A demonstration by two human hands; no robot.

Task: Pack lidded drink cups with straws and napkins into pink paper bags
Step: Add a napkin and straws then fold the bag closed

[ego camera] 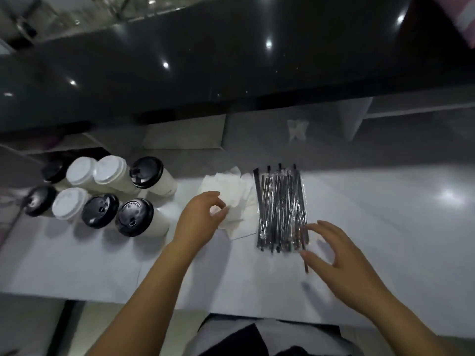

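**A:** What does the head camera show of the room and the surface?

**B:** A white counter [385, 214] in dim light, with patches of glare on it; behind it rises a glossy black ledge [231, 60] that mirrors ceiling lamps; everything beyond that is blurred.

**A:** Take the straw bundle as the marker; where does it lie?

**B:** The straw bundle [281, 209], black straws in clear wrappers, lies flat near the counter's middle, its ends pointing away from the person.

**A:** And the rest, set against it?

**B:** The napkins [239, 199], a loose white pile, lie just left of the bundle, right against its left edge; farther left stand the cups [102, 194], eight in two rows, five with black lids and three with white.

**A:** The hands?

**B:** The left hand [203, 217] is left of the bundle, at the pile's near-left corner; its thumb and forefinger are curled and pinch a napkin edge. The right hand [341, 258] is just right of the bundle's near end; its fingers are spread and relaxed, gripping nothing. One loose straw [306, 267] sticks out at the bundle's near right corner, by the thumb tip; whether the thumb touches it I cannot tell.
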